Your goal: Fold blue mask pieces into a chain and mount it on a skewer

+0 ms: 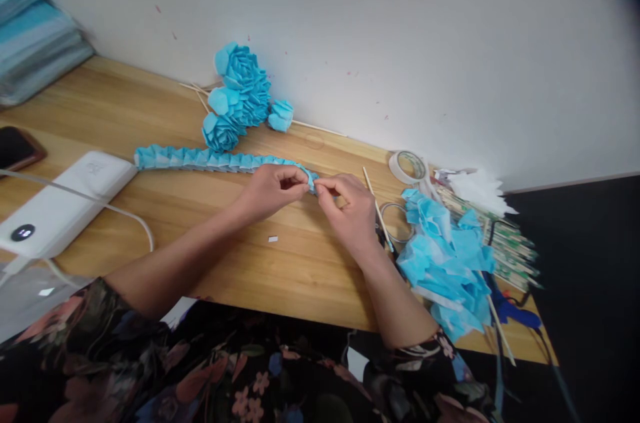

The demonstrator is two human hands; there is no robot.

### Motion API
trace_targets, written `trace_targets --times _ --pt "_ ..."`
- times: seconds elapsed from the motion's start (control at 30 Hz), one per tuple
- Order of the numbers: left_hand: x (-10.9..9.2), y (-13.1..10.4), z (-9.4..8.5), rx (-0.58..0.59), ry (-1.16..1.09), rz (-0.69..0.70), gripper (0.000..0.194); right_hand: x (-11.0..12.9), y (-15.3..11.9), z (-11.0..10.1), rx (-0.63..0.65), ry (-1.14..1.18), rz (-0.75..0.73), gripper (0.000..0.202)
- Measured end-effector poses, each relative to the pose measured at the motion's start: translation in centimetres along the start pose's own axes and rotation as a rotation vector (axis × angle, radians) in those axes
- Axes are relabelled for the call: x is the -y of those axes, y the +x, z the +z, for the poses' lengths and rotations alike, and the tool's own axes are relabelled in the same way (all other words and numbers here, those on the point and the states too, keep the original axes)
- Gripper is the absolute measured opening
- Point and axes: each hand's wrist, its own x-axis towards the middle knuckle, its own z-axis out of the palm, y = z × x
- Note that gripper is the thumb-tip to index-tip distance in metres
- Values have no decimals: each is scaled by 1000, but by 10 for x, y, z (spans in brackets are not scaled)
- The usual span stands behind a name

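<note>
A long pleated strip of blue paper (200, 159) lies across the wooden table, its right end lifted between my hands. My left hand (275, 191) pinches that end between thumb and forefinger. Close beside it, my right hand (350, 206) also pinches the strip's end, fingertips nearly touching the left ones. Behind the strip sit several blue paper flowers (237, 96) on thin sticks, with a smaller blue bud (281, 115) to their right. A small white piece (273, 238) lies on the table in front of my hands.
At left are a white power bank (70, 200) with a cable and a phone (17, 148). On the right lie a tape roll (407, 167), crumpled blue paper (445, 260), a thin stick (377, 206) and a blue tool (515, 313). A wall (400, 30) rises behind.
</note>
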Motion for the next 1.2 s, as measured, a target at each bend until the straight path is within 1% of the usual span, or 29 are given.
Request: trace_targets --times 0.13,0.43,0.53,0.73,0.83,1.0,1.2 --pt "1 0 0 -10 7 15 20 1 0 -1 17 12 30 17" --pt "2 1 2 -4 -24 55 18 -1 -1 1 -22 4 25 15" --pt "2 0 1 -7 -24 50 17 0 -1 1 -18 25 48 15" --pt "1 0 0 -15 -1 96 17 2 0 2 -30 62 87 12" --pt "2 0 0 -20 -8 96 17 3 -1 2 -30 57 91 12" --pt "3 1 0 -19 -31 103 16 4 0 0 -18 111 96 13" --pt "1 0 1 -18 -55 68 16 5 -1 -1 -7 149 118 14"
